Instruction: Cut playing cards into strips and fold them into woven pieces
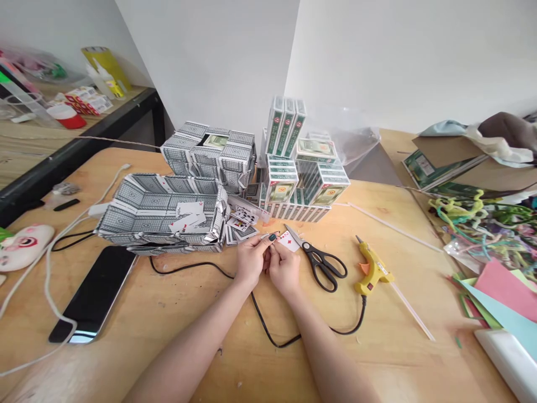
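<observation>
White playing card with red diamond marks point(289, 242), near the middle of the pale wooden table point(390, 364). The right hand point(285, 271) has a narrow grip on the card; the left hand point(250, 262), thumb and fingers drawn together, meets it there, but whether its grip also takes the card cannot be told.

Room: table wood shows toward the near edge on both sides of the forearms, and toward the right edge beyond the yellow glue gun point(371, 268). Black-handled metal scissors point(309, 249) lie just beside the card, blades toward the far edge, handles toward the near right corner. Toward the far edge stand an open tray-like structure of grey-patterned playing cards point(145, 204) and stacked white-and-green boxes point(282, 191). A black phone point(96, 291) lies toward the near left corner.

Orientation: the card's exposed corner points toward the far edge, one side slanting from it toward the near right corner; the long axis is uncertain.

Hidden: fingers cover the card's left part, forearms cross the black cable point(363, 310), and the small print is illegible.
</observation>
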A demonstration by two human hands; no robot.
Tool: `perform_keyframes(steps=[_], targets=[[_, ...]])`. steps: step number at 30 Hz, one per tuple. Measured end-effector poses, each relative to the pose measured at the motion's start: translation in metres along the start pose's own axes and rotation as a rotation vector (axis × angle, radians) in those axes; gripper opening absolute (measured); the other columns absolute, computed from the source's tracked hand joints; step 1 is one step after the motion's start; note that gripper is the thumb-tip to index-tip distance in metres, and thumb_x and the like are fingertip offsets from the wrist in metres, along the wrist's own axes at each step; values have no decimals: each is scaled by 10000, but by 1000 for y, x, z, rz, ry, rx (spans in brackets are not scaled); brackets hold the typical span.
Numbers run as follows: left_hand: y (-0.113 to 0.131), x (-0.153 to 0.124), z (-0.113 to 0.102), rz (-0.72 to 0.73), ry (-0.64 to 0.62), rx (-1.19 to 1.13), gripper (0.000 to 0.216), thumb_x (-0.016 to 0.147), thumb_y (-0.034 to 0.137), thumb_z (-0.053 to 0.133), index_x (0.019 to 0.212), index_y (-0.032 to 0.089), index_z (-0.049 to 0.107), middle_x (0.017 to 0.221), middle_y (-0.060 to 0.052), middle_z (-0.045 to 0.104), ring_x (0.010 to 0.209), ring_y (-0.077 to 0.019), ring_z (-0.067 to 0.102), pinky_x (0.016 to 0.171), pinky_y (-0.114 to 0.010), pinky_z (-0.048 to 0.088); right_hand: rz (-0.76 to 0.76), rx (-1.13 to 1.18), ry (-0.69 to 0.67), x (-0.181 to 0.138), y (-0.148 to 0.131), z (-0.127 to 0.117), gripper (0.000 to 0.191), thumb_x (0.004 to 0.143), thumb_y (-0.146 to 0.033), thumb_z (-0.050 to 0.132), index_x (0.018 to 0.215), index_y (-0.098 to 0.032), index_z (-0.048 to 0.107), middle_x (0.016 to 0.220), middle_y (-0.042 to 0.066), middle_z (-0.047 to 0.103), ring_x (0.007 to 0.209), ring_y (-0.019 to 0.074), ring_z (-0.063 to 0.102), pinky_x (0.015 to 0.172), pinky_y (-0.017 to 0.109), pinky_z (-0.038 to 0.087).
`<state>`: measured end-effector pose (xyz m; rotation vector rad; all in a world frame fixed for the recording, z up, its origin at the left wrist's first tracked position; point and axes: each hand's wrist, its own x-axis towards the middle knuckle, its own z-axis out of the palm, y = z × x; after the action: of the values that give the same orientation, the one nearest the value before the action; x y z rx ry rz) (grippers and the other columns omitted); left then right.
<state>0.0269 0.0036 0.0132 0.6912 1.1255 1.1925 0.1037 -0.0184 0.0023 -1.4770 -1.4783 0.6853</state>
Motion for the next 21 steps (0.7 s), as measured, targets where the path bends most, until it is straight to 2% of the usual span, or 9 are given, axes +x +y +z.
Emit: perform_keyframes(steps=[4, 9, 11, 13, 17, 21], targets=[[3, 0, -3, -53, -85, -54, 287, 646, 392, 645, 742, 122, 654, 348, 61, 423, 243, -68, 341, 238, -197, 229, 158, 329, -198, 4, -2, -4, 350, 854, -364, 360, 543, -208, 405, 380, -36, 445, 319, 106, 427, 348, 218, 344], [6, 1, -6, -126, -151, -140, 296, 608, 381, 668, 704, 104, 630, 557, -19, 603, 300, -89, 444, 260, -233, 347, 316, 624, -378, 10, 2, -12, 324, 790, -429, 491, 594, -170, 486, 407, -52, 457, 284, 82, 420, 280, 190, 313], [7, 2, -7, -148, -170, -182, 277, 608, 373, 667, 657, 107, 608, 545, -14, 587, 316, -86, 464, 287, -229, 380, 371, 743, -428, 12, 3, -15, 284, 760, -417, 543, 658, -152, 537, 451, -56, 463, 291, 74, 429, 266, 178, 316], [7, 3, -8, -183, -193, -214, 275, 619, 376, 657, 689, 115, 607, 490, 11, 541, 318, -81, 460, 300, -219, 393, 426, 854, -478, 14, 3, -18, 261, 744, -401, 571, 706, -144, 570, 490, -50, 480, 304, 67, 433, 264, 170, 330], [8, 6, -10, -231, -250, -196, 385, 674, 432, 601, 895, 117, 615, 527, 7, 565, 295, -51, 394, 276, -205, 375, 510, 991, -563, 16, 3, -22, 226, 739, -365, 581, 744, -139, 594, 605, 20, 605, 381, 80, 486, 314, 176, 409], [8, 7, -10, -212, -286, -172, 438, 713, 451, 559, 990, 115, 603, 589, -25, 610, 298, -45, 390, 276, -208, 388, 535, 1036, -614, 18, 6, -24, 236, 754, -370, 543, 772, -140, 592, 700, 76, 672, 460, 124, 563, 340, 202, 451]])
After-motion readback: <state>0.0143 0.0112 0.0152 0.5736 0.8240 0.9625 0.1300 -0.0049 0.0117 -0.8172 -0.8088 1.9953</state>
